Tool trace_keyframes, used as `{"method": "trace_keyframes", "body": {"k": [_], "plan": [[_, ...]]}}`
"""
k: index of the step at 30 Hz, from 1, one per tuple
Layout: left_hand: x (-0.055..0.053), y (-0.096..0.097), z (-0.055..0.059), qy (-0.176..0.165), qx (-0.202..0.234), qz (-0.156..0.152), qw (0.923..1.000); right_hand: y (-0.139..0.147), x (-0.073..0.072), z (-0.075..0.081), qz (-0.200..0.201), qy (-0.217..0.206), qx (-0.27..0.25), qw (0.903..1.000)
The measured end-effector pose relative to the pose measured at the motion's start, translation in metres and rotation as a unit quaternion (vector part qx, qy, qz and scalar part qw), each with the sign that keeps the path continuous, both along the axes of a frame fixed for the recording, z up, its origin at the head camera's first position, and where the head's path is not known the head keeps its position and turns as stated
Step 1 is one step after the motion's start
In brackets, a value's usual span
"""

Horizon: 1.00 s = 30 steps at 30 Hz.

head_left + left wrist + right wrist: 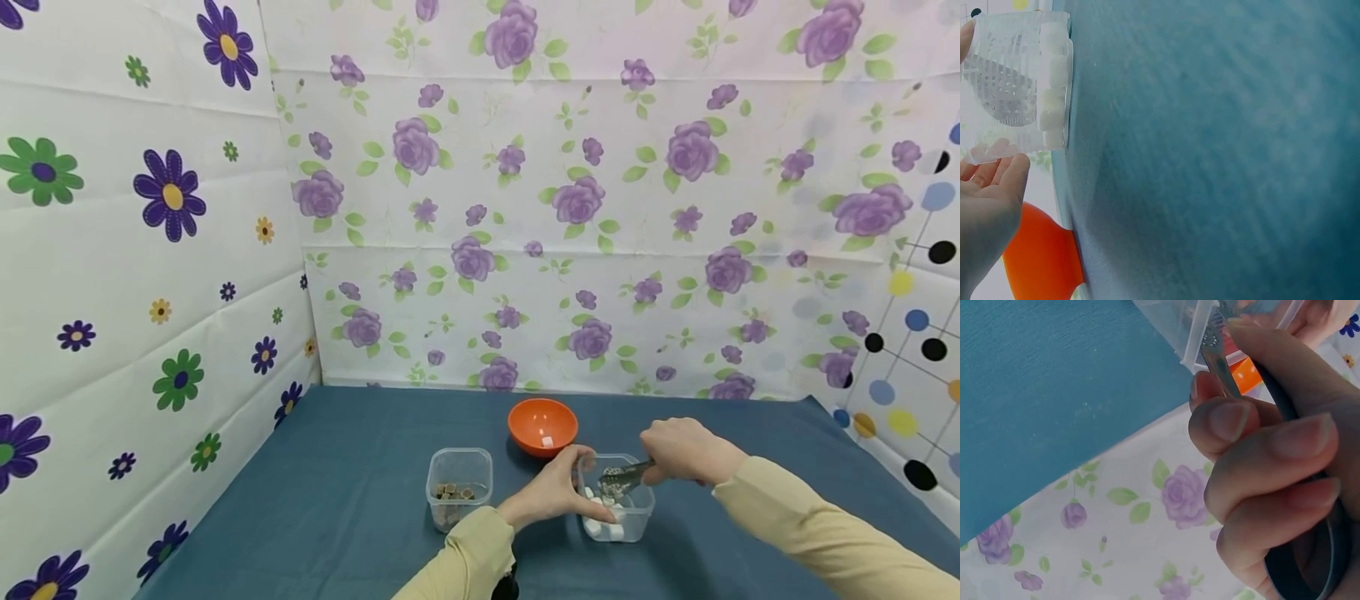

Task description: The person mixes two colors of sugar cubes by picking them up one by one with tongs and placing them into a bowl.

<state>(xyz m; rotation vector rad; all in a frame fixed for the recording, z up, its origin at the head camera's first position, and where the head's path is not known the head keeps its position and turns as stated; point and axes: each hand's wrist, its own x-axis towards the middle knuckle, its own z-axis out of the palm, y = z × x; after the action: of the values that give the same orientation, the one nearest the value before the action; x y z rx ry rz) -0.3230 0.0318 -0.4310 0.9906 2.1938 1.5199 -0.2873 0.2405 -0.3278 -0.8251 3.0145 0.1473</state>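
While left hand [551,490] grips clear tub [636,525] | right hand [686,450] — fingers curled round tongs [624,476] — at its rim

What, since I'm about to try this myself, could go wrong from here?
The tongs slant down into the tub, so they might snag and drag it if the left hand loosens. The white pieces lie close together, so one could slip away as the tongs close. The bowl stands near the left hand, which might nudge it.
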Motion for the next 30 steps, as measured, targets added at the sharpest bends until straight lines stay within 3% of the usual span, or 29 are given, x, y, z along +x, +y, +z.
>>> {"method": "trace_keyframes", "body": {"k": [8,15,21,30], "plan": [[0.000,-0.001,-0.001,0.007,-0.002,0.005,1.0000,-0.005,0.003,0.002,-0.020,-0.022,-0.003,0.9995],[0.000,-0.001,0.000,0.003,-0.003,0.007,1.0000,-0.013,0.002,-0.001,0.002,0.026,0.038,0.9989],[0.000,0.000,-0.001,0.003,-0.003,0.004,1.0000,-0.009,0.004,0.001,-0.019,-0.017,0.003,0.9997],[-0.001,0.000,-0.001,0.001,0.002,0.001,1.0000,0.007,0.004,0.002,-0.006,-0.019,-0.049,0.9986]]}}
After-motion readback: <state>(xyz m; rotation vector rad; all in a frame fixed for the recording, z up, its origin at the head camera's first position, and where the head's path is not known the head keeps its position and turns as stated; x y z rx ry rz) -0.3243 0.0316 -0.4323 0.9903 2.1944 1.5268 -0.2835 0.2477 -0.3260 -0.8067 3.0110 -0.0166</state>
